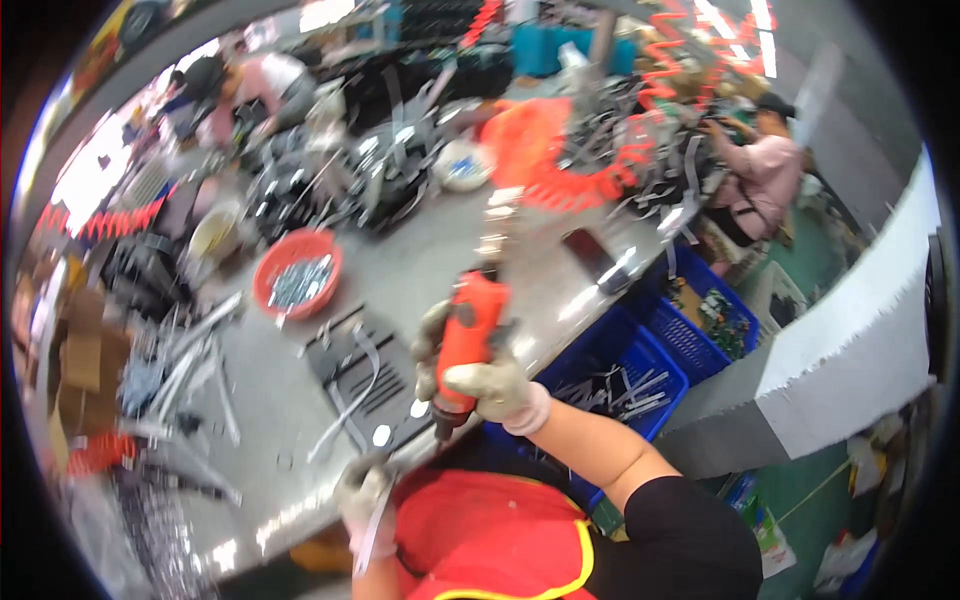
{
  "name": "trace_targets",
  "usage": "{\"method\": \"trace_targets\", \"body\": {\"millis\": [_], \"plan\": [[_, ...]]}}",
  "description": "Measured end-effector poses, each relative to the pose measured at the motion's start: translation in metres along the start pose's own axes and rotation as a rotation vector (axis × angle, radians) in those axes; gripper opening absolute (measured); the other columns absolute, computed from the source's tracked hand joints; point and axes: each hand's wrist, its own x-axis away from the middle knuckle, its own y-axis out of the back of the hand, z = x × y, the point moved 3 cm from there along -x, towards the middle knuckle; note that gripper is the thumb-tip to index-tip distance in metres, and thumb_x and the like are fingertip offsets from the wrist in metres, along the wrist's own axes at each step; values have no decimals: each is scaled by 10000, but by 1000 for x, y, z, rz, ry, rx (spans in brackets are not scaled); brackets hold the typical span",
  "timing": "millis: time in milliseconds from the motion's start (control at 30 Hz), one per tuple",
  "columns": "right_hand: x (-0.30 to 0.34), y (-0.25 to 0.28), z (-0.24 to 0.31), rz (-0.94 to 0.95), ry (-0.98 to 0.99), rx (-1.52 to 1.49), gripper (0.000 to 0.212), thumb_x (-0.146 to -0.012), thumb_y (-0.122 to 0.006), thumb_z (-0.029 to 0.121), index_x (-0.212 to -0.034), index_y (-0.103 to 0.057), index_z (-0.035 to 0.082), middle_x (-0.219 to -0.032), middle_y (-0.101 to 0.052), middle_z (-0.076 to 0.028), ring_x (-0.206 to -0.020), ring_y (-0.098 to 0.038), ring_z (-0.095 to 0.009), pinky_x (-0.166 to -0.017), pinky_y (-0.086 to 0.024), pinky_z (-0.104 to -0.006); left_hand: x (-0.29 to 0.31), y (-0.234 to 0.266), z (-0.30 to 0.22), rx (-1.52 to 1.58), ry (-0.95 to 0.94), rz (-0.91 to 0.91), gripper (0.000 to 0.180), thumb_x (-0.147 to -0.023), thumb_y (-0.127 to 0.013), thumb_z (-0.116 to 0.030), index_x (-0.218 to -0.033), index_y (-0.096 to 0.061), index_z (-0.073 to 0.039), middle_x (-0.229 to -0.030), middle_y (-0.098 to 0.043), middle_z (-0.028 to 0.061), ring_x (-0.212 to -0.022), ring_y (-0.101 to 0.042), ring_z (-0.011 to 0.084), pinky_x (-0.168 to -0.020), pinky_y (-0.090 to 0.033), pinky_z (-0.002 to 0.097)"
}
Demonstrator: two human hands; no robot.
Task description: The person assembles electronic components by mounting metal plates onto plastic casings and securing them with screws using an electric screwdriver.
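Note:
My right hand (500, 388), in a pale glove, is wrapped round a red power screwdriver (468, 340). Its dark tip points down toward the table's front edge, and a blurred coiled piece rises from its other end. My left hand (366, 492), gloved too, is low at the front edge with fingers curled round a white strip (374, 528) hanging along the wrist. Between the hands and the bowl lies a dark flat slotted panel (350, 372) with a loose pale strap (372, 372) across it. An orange bowl (298, 274) of small metal parts stands beyond the panel.
Pale strips (205, 365) lie at the left by a cardboard box (84, 360). Black piles cover the table's far side, near an orange cloth (525, 140) and red coiled hoses (580, 192). Blue crates (690, 325) stand at the right. Co-workers (765, 170) work farther off.

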Motion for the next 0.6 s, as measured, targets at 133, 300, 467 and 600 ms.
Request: {"method": "trace_targets", "body": {"millis": [133, 300, 467, 600], "plan": [[13, -55, 15, -124, 277, 125, 525, -753, -671, 137, -1223, -438, 130, -983, -538, -61, -745, -596, -186, -694, -530, -391, -14, -5, 8, -63, -52, 67, 301, -876, -581, -209, -990, -652, 60, -825, -639, 69, -730, -570, 135, -666, -469, 271], [13, -66, 4, 211, 404, 283, 546, -768, -686, 198, -1247, -425, 178, -900, -489, -19, -658, -568, -138, -649, -524, -382, -8, -12, 4, 187, 23, 165, 361, -908, -583, -227, -1054, -612, 102, -854, -638, 101, -745, -598, 145, -703, -508, 263], [21, -70, -12, 356, 348, 333, 543, -764, -684, 183, -1242, -426, 182, -874, -484, -21, -619, -557, -137, -616, -524, -376, 3, -10, -2, 173, 92, 220, 298, -927, -562, -177, -1075, -616, 76, -910, -638, 83, -786, -599, 118, -725, -511, 243], [23, -69, -16, 321, 278, 435, 532, -755, -687, 135, -1219, -426, 143, -886, -504, -44, -644, -573, -155, -618, -531, -380, 7, -10, -10, 58, 105, 245, 273, -948, -527, -170, -1044, -634, 62, -932, -644, 75, -803, -592, 99, -727, -493, 232]]}}
